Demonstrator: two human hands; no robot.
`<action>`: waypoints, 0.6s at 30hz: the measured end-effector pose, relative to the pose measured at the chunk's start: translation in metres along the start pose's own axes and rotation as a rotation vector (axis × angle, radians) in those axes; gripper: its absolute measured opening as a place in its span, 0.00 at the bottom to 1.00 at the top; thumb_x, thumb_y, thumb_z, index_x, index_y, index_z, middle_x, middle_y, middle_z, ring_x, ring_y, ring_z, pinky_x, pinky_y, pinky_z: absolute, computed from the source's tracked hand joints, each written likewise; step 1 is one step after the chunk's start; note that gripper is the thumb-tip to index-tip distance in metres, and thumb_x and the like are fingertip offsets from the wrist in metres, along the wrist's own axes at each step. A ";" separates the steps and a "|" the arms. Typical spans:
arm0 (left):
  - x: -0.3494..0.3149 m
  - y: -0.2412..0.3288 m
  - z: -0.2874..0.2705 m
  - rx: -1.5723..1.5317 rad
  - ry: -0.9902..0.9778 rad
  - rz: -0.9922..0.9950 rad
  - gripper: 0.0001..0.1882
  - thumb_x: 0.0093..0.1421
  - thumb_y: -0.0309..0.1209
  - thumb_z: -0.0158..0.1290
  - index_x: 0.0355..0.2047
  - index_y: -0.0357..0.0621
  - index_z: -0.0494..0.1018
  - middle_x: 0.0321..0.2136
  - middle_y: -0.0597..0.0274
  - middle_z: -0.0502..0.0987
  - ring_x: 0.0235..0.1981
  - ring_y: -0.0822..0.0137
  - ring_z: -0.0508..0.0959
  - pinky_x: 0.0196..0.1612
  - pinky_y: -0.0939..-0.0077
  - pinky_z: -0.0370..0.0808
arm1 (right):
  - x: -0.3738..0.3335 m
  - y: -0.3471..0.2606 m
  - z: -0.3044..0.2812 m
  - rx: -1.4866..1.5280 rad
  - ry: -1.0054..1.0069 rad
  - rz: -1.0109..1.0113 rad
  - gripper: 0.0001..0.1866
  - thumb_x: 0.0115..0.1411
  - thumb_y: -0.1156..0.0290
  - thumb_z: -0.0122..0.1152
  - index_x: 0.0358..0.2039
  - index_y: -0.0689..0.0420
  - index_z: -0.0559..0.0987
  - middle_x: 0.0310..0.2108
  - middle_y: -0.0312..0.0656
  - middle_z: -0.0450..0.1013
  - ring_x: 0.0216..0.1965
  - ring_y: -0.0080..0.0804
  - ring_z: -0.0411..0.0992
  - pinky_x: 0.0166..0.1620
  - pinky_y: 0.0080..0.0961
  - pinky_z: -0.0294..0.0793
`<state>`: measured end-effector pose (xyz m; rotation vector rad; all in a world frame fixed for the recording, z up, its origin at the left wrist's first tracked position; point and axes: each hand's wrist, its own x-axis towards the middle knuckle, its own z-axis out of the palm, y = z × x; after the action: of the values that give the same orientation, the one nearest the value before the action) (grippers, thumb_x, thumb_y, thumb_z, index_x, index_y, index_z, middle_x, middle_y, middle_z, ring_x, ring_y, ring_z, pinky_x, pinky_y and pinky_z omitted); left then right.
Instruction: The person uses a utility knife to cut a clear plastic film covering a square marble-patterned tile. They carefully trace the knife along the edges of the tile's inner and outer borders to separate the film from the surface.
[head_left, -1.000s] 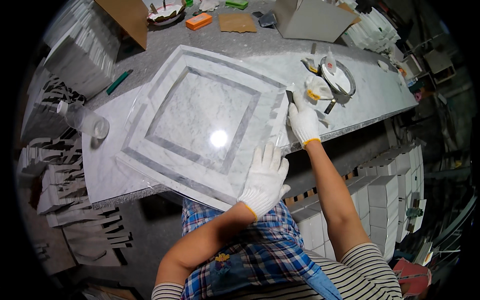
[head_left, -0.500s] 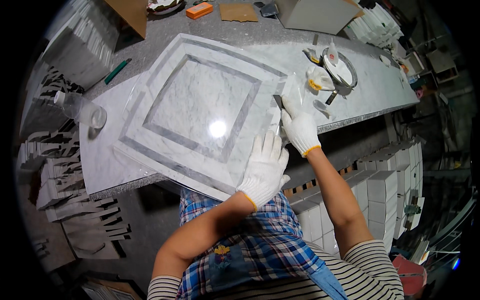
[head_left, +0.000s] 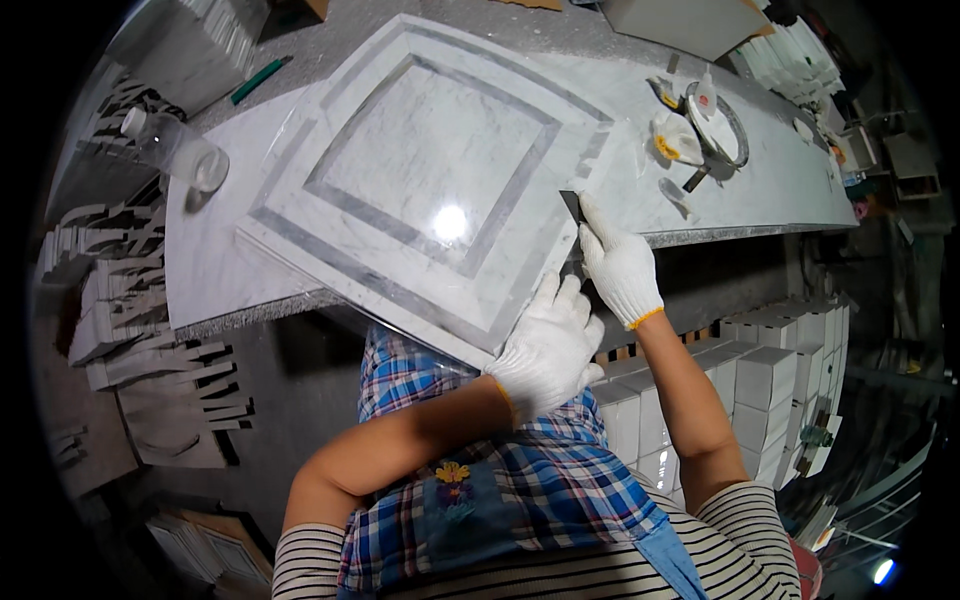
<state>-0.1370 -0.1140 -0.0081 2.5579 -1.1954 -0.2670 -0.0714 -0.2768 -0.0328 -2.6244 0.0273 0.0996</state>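
A large white marble panel [head_left: 420,155] with grey inlaid bands lies tilted across a marble slab [head_left: 200,270], one corner jutting toward me. My right hand [head_left: 622,265], in a white knit glove, is closed on a scraper [head_left: 572,206] with a dark, flat blade. That blade rests at the panel's right-hand edge; the glove hides most of the handle. Nearer to me, my gloved left hand [head_left: 548,350] lies along the same edge, fingers stretched out over its rim and nothing held.
Right of the panel stand a bowl of white paste [head_left: 718,125], a small squeeze bottle [head_left: 706,95] and a crumpled white glove or cloth [head_left: 678,138]. A clear plastic bottle [head_left: 198,163] and a green pen-like tool [head_left: 260,80] are at left. White block stacks [head_left: 765,375] fill the lower right.
The whole view has shifted, so the panel appears higher. Along the panel's edge, the right hand and scraper have slid toward me, away from the far right corner. The left hand stays on the edge.
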 end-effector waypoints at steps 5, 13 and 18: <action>-0.030 0.003 0.000 -0.358 0.132 0.105 0.24 0.61 0.50 0.59 0.42 0.40 0.81 0.35 0.52 0.80 0.46 0.51 0.77 0.56 0.57 0.69 | -0.021 0.003 0.014 0.035 0.014 -0.094 0.25 0.69 0.62 0.57 0.66 0.44 0.74 0.25 0.53 0.78 0.29 0.55 0.78 0.34 0.47 0.76; -0.073 -0.001 -0.014 -0.771 -0.030 0.004 0.28 0.62 0.47 0.62 0.53 0.39 0.80 0.48 0.44 0.83 0.48 0.48 0.83 0.54 0.59 0.79 | -0.049 -0.012 0.017 -0.036 0.003 -0.232 0.24 0.69 0.64 0.58 0.66 0.45 0.75 0.20 0.52 0.75 0.22 0.53 0.76 0.28 0.44 0.75; -0.103 -0.012 -0.019 -0.925 -0.062 -0.098 0.25 0.64 0.43 0.61 0.56 0.40 0.79 0.49 0.45 0.83 0.50 0.52 0.83 0.55 0.62 0.79 | -0.065 -0.013 0.024 -0.036 0.014 -0.326 0.25 0.68 0.65 0.59 0.66 0.46 0.74 0.18 0.51 0.74 0.20 0.51 0.75 0.25 0.41 0.74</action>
<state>-0.1883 -0.0241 0.0094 1.7895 -0.7034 -0.7270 -0.1373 -0.2533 -0.0425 -2.6266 -0.3992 -0.0315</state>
